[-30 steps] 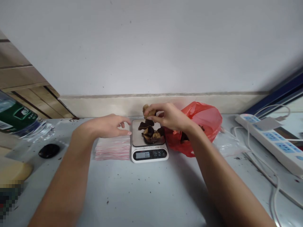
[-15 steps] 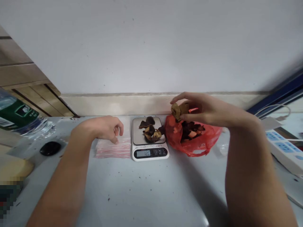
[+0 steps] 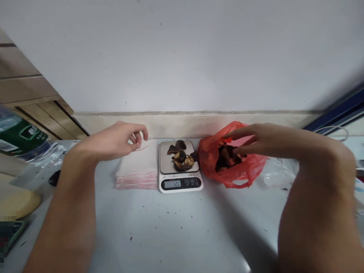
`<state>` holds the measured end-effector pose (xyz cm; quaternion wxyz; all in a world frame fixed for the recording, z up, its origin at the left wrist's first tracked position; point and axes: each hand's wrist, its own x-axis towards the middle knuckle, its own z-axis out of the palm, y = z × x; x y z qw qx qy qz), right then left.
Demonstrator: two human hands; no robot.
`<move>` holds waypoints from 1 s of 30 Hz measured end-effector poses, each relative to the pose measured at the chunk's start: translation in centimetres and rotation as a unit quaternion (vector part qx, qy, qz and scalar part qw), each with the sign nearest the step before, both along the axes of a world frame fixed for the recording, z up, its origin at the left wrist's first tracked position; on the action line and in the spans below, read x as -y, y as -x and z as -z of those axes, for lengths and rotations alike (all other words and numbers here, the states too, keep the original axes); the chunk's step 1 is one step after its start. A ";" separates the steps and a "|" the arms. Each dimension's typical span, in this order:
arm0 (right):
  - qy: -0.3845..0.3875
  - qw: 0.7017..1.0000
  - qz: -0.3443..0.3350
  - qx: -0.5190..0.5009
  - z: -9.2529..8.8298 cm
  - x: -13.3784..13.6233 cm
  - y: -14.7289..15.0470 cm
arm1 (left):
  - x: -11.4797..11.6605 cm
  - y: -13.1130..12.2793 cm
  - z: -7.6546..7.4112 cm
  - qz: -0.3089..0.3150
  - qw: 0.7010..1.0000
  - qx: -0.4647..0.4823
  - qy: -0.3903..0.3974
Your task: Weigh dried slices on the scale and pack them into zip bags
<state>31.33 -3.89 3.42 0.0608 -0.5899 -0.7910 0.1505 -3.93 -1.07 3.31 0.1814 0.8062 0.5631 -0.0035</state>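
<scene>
A white kitchen scale (image 3: pixel 181 185) reads what looks like 120 or 12.0. On its plate lie several dark brown, curled dried peel pieces (image 3: pixel 183 161), pale on the inner side. To its right a red plastic bag (image 3: pixel 207 159) sits open with more dried peel (image 3: pixel 227 157) inside. My right hand (image 3: pixel 253 140) hovers over the bag's mouth, thumb and fingers apart, holding nothing I can see. Left of the scale is a stack of clear zip bags (image 3: pixel 136 165) with pink seals. Above the stack's far end my left hand (image 3: pixel 122 140) hangs loosely curled, fingertips apart.
A large water bottle (image 3: pixel 25 136) with a green label tilts in at the left. A dark object (image 3: pixel 54 178) is partly behind my left forearm. Clear plastic bags (image 3: pixel 278 172) lie right of the red bag. Dark crumbs dot the grey tabletop (image 3: pixel 170 235).
My right hand has let go of the brown peel piece and moved down and right over the red bag. My left hand has moved up and away from the pink seals.
</scene>
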 end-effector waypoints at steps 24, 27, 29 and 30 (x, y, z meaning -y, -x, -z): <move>0.002 0.990 0.084 -0.114 1.0 -1.9 7.0 | 0.5 -1.3 0.0 -0.001 1.000 0.012 -0.005; -0.041 0.984 0.148 -0.088 -0.6 -0.8 5.3 | 0.4 -1.1 -0.1 -0.004 0.999 0.028 -0.014; -0.056 0.980 0.186 -0.047 -1.2 -0.2 4.2 | 0.4 -1.2 -0.1 -0.006 0.998 0.051 -0.033; -0.068 0.978 0.197 -0.030 -1.4 0.0 3.8 | 0.5 -1.3 -0.2 -0.006 0.997 0.066 -0.046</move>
